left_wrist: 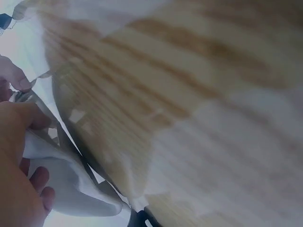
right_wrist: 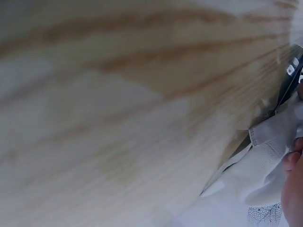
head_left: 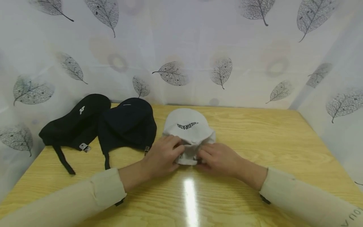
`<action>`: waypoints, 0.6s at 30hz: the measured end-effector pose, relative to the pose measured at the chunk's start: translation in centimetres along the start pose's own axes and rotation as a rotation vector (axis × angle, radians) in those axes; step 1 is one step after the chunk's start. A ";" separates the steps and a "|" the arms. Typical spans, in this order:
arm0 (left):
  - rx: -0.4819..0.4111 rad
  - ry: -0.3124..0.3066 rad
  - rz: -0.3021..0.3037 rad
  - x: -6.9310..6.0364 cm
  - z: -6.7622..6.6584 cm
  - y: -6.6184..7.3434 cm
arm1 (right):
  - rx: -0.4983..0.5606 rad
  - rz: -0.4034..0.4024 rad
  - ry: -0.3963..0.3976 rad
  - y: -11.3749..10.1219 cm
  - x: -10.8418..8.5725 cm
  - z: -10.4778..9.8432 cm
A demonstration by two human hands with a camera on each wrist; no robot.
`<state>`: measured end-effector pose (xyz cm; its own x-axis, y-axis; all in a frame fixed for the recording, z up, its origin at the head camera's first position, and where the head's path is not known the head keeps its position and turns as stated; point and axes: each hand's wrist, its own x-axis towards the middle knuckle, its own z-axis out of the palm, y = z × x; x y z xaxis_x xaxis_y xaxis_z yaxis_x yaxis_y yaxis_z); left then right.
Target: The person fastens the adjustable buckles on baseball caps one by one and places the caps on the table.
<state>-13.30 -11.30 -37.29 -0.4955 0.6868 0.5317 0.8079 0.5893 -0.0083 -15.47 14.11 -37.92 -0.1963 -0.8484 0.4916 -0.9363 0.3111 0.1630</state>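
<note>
A pale grey cap (head_left: 187, 117) with dark "COLORADO" lettering lies on the table, its strap side towards me and the lettering upside down from here. My left hand (head_left: 163, 155) grips its near left edge with curled fingers. On the near right edge, my right hand (head_left: 219, 159) pinches the cap beside the back opening. Between both hands runs the light strap (head_left: 187, 161). In the left wrist view, thumb and fingertips hold the edge of the cap (left_wrist: 71, 187). The right wrist view shows the strap end (right_wrist: 272, 128), with the right hand (right_wrist: 293, 184) mostly cut off.
Left of the grey cap sit a navy cap (head_left: 127, 126) and a black cap (head_left: 76, 123), side by side with straps hanging towards me. A wooden table (head_left: 269, 135) carries everything. Leaf-print curtains (head_left: 195, 47) enclose the back and sides.
</note>
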 end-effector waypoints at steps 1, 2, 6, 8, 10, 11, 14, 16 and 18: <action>0.011 0.002 0.004 0.0 0.0 0.0 | 0.006 -0.009 0.022 0.1 0.0 0.0; 0.017 0.004 0.012 0.0 0.0 0.0 | 0.014 -0.018 0.039 0.1 0.1 0.0; 0.049 0.006 0.058 0.1 -0.1 0.0 | 0.027 -0.039 0.057 0.2 0.1 0.0; 0.060 0.011 0.069 0.2 -0.1 0.1 | 0.030 -0.043 0.046 0.1 0.1 0.0; 0.074 0.021 0.074 0.2 -0.1 0.2 | 0.039 -0.048 0.033 0.1 0.1 0.1; 0.079 0.026 0.078 0.2 -0.1 0.3 | 0.045 -0.054 0.029 0.1 0.0 0.1; 0.074 0.044 0.089 0.2 0.0 0.7 | 0.069 -0.069 0.034 0.1 0.0 0.2; 0.067 0.063 0.098 0.2 0.1 0.8 | 0.088 -0.066 0.073 0.1 0.0 0.2; 0.051 0.082 0.099 0.2 0.1 0.9 | 0.095 -0.044 0.154 0.1 0.1 0.1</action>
<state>-12.72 -10.56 -37.31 -0.3850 0.7070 0.5933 0.8331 0.5428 -0.1062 -15.61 13.96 -37.96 -0.1144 -0.7823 0.6123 -0.9677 0.2272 0.1094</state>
